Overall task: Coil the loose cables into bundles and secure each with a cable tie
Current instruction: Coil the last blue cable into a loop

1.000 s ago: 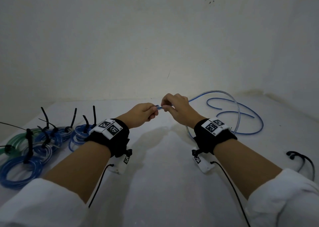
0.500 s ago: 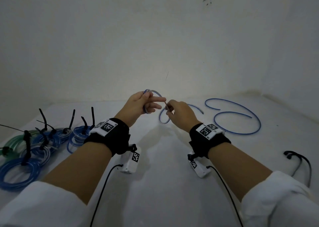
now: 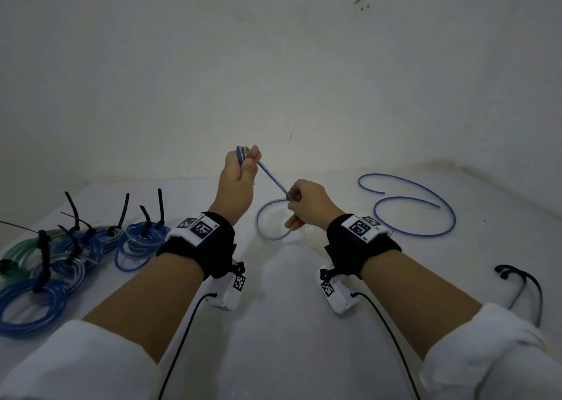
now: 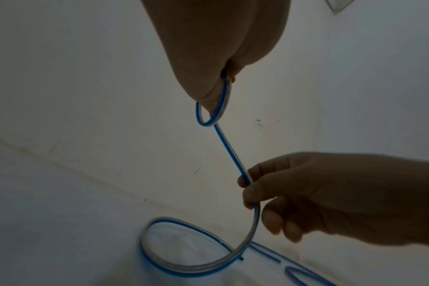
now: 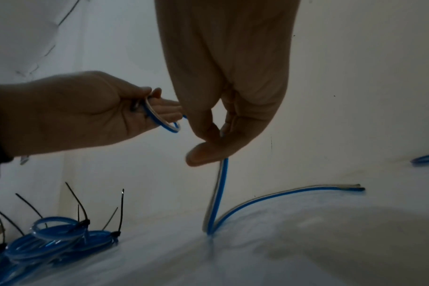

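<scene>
Your left hand (image 3: 238,176) is raised above the desk (image 3: 289,323) with thumb and fingers curled round a small first loop of the blue cable (image 3: 271,177), while your right hand (image 3: 307,206) sits lower and to the right, thumb and forefinger pinching the same cable a little further along, so a short straight run is stretched between the two. Below your right hand the cable drops to the desk, curls once and ends in a free tip lying flat. Judging by that, you have only just started this coil: most of the length is yet to be wound. Keep the left pinch firm on the loop so it cannot spring open, and let the right hand bring each new turn up to match the first in size, laying it beside the last turn instead of across it. Let the cable slide through the right fingers rather than dragging it, as the tail could whip or kink. Another loose cable (image 3: 413,208) lies well apart at your right, a spare cable tie (image 3: 529,284) near your right sleeve, and the finished bundles (image 3: 91,247) at your left.
</scene>
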Demonstrator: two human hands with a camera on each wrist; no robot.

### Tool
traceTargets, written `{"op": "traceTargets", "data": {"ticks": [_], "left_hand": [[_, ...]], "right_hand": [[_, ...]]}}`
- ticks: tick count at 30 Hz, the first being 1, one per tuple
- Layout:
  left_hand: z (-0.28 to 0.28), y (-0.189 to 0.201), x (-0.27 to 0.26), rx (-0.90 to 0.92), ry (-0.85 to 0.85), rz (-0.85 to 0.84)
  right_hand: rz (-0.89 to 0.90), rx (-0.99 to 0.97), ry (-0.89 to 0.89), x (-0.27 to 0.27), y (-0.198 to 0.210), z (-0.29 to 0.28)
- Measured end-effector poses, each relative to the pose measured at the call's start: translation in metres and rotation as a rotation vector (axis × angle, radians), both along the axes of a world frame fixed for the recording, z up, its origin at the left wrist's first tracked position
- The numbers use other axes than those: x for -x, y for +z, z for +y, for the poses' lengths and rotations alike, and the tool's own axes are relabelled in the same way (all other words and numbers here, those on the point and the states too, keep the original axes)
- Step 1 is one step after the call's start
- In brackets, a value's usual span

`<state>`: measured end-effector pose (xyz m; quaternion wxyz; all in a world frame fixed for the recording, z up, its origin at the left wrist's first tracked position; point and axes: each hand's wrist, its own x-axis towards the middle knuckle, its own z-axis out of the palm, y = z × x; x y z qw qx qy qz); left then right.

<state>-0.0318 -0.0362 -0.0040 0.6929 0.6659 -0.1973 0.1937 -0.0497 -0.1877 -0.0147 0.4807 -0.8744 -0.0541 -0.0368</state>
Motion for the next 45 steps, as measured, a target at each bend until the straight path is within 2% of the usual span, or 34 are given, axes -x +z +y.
{"op": "traceTargets", "data": {"ticks": [3, 5, 11, 14, 17, 21, 25, 29, 35, 38, 40, 42, 45], "left_hand": [[0.003, -0.002, -0.003, -0.276, 0.119, -0.125], [0.004, -0.003, -0.002, -0.437, 0.121, -0.155], [0.01, -0.008, 0.003, -0.849, 0.151, -0.17], [0.01, -0.01, 0.005, -0.96, 0.133, -0.159], [0.007, -0.009, 0.007, -0.96, 0.056, -0.09], [0.005, -0.008, 0.009, -0.976, 0.027, -0.091], [0.006, -0.008, 0.011, -0.898, -0.047, -0.029], [0.007, -0.007, 0.013, -0.795, -0.099, 0.032], [0.01, 0.004, 0.011, -1.068, -0.115, 0.115], [0.01, 0.007, 0.012, -1.076, -0.15, 0.187], [0.01, 0.006, 0.011, -0.986, -0.19, 0.245], [0.008, 0.004, 0.014, -0.799, -0.272, 0.293], [0.009, 0.006, 0.021, -0.607, -0.333, 0.258]], "right_hand": [[-0.191, 0.31, -0.015, -0.003, -0.002, 0.0], [-0.301, 0.489, -0.013, -0.004, -0.004, 0.0], [-0.493, 0.567, 0.024, -0.005, -0.003, 0.0], [-0.584, 0.627, 0.005, -0.007, -0.003, -0.002], [-0.627, 0.616, -0.004, -0.009, -0.004, -0.003], [-0.711, 0.627, 0.084, -0.009, -0.004, -0.002], [-0.751, 0.656, 0.146, -0.009, -0.001, -0.004], [-0.577, 0.523, 0.174, -0.005, 0.004, -0.007], [-0.474, 0.576, 0.237, -0.007, 0.003, -0.011], [-0.427, 0.529, 0.259, -0.008, 0.001, -0.015], [-0.435, 0.49, 0.251, -0.009, 0.0, -0.017], [-0.484, 0.468, 0.201, -0.012, 0.001, -0.018], [-0.538, 0.426, 0.116, -0.017, 0.001, -0.022]]}}
